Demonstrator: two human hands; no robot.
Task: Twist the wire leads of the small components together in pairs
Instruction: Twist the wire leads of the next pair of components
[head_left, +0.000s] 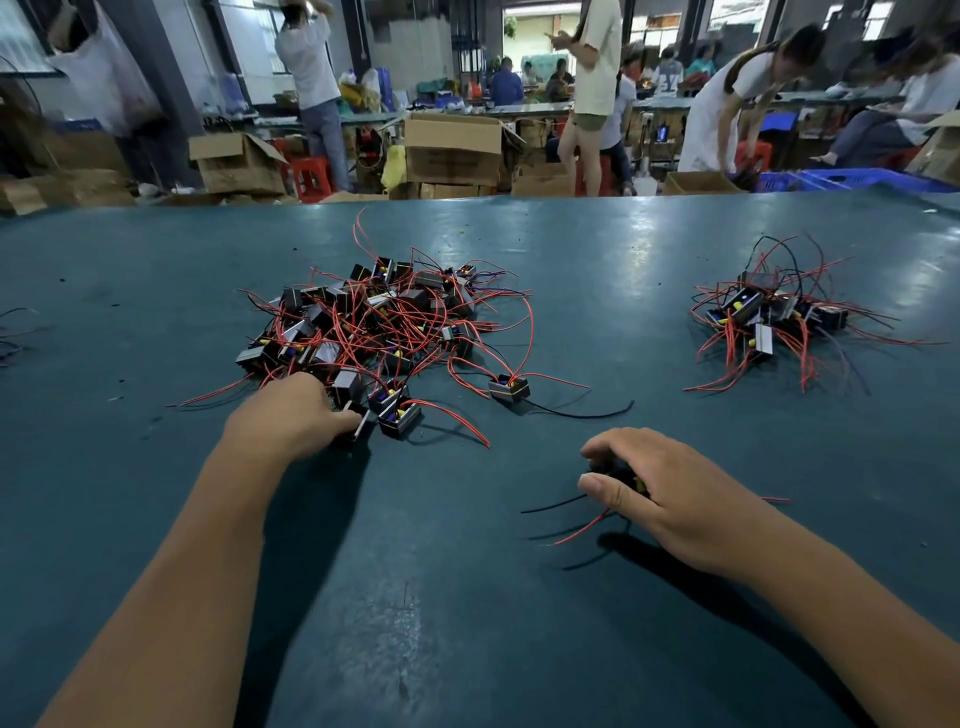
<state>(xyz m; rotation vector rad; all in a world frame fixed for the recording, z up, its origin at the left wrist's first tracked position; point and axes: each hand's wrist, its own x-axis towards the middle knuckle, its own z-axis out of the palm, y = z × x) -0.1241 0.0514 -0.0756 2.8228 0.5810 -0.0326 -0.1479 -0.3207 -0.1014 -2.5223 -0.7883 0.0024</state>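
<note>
A big heap of small black components (379, 317) with red and black wire leads lies on the green table (467, 597), left of centre. My left hand (291, 415) reaches into the heap's near edge and its fingers curl round one black component (353, 423). My right hand (660, 488) rests on the table at the near right and grips another black component (621, 475), mostly hidden under the fingers. Its red and black leads (576, 525) trail out to the left. A single component (509, 387) lies apart between the heap and my right hand.
A smaller heap of components (774, 317) with wires lies at the far right of the table. Beyond the table's far edge stand cardboard boxes (452, 150), red stools, blue crates (852, 179) and several people at other benches.
</note>
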